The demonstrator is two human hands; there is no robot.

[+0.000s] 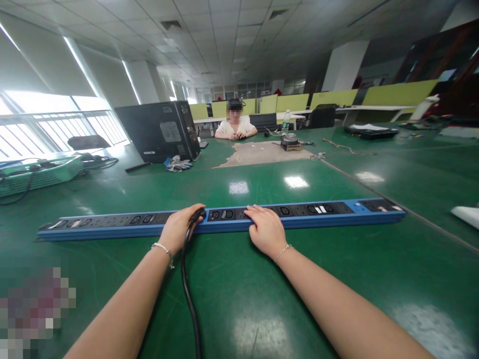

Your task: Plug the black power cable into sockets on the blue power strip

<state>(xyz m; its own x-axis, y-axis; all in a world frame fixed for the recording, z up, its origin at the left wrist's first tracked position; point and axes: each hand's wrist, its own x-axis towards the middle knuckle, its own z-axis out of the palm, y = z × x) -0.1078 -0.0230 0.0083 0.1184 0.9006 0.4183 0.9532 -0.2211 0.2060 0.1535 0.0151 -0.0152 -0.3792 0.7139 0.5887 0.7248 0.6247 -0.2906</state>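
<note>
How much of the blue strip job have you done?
Already done, it seems: the strip lies flat on the table. In hand: the left hand grips a black plug at the strip, while the right hand rests on it. Left, perhaps: seating the plug; I can't tell if it's fully in. The other sockets in view hold no plugs.

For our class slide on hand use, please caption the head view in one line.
Left hand gripping a black plug at a blue power strip, right hand resting on it.
</note>
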